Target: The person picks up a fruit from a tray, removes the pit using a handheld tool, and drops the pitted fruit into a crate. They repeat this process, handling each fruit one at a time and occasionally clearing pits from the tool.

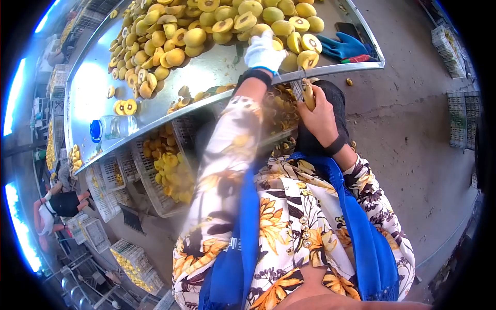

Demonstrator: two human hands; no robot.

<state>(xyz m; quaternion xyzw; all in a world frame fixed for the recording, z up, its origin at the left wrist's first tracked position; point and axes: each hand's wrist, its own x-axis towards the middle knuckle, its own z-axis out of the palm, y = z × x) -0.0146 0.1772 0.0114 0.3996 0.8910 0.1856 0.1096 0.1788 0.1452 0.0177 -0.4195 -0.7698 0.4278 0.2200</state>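
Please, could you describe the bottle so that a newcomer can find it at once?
Start at the metal table heaped with yellow fruit. On its left part, near the edge, find two cut halves. Just below them lies the bottle: unlike the fruit, it is clear, with a blue cap.

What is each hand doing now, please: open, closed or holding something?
Left hand: gloved, at the fruit pile; grip cannot be told.
Right hand: closed around a tool handle.

The tabletop (pixel 199 72) was smooth, glossy metal, the bottle (pixel 118 127) clear plastic, the white glove (pixel 263 53) matt cloth, and the tool handle (pixel 309 97) wood-like.
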